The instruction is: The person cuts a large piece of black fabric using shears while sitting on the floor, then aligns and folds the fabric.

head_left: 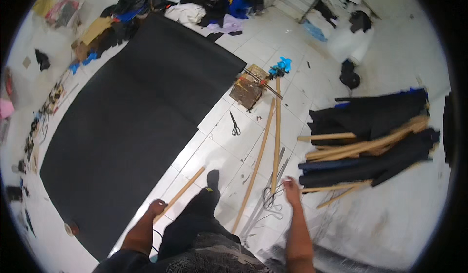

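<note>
Currently I have my left hand [157,207] at a short brown tube [187,185] beside the black cloth's [122,127] right edge; whether its curled fingers grip, I can't tell, nor my right hand's [291,191], near a long pole [276,141].

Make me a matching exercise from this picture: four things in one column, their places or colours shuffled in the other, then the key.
1. scissors
2. large fabric sheet
3. left hand
4. crumpled bundle

A. at the short tan tube
B. bright blue, near the far end of a long tan tube
C. lying on white tiles
D. black, spread out on the person's left

Pairs: 1-C, 2-D, 3-A, 4-B
</note>
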Demonstrator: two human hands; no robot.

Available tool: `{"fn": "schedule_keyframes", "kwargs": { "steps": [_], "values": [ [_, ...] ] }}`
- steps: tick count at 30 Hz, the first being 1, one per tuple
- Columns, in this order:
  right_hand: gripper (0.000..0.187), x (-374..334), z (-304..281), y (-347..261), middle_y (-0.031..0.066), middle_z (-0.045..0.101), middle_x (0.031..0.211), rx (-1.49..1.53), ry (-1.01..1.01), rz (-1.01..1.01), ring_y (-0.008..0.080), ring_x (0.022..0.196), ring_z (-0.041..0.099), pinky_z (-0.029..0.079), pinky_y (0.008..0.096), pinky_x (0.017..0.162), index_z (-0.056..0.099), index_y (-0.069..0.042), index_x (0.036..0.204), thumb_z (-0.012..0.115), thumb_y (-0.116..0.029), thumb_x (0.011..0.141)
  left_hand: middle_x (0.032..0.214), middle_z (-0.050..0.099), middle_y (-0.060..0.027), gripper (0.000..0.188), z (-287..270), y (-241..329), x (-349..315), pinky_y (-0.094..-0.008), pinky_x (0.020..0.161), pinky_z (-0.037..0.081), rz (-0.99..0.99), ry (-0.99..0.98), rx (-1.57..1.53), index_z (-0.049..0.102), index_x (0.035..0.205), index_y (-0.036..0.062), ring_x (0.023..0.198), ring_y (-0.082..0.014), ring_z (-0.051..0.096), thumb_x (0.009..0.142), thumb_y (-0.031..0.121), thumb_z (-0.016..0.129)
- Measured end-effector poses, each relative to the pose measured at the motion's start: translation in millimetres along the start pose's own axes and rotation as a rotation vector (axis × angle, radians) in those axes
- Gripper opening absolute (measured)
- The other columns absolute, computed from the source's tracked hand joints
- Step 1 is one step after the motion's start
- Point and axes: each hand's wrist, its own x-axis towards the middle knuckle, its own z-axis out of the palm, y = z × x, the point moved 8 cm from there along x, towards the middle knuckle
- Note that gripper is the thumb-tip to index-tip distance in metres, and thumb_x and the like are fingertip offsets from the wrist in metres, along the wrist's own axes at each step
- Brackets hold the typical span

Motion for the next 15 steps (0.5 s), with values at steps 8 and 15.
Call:
{"fn": "schedule_keyframes", "kwargs": {
  "steps": [8,15],
  "values": [
    [0.068,200,139,-95,0.0164,0.070,0.110,0.018,-0.650,0.113,0.0273,0.102,0.068,0.050,0.0349,0.093,0.056,-0.002,0.132,0.068,-0.053,0.089,0.101,0.070,-0.0130,0.041,-130,285,115,-0.0361,0.081,0.052,0.011,0.133,-0.480,0.068,0.114,0.0027,0.090,-0.0233,0.066,0.087,0.033,0.069],
    [0.045,501,225,-151,0.0072,0.068,0.115,0.012,-0.800,0.131,0.0183,0.106,0.063,0.049,0.0324,0.094,0.060,-0.003,0.126,0.068,-0.033,0.094,0.104,0.066,-0.0027,0.025,-127,444,307,-0.0344,0.081,0.050,-0.057,0.053,-1.056,0.063,0.114,0.0097,0.094,-0.0175,0.064,0.096,0.026,0.057]
  ]
}}
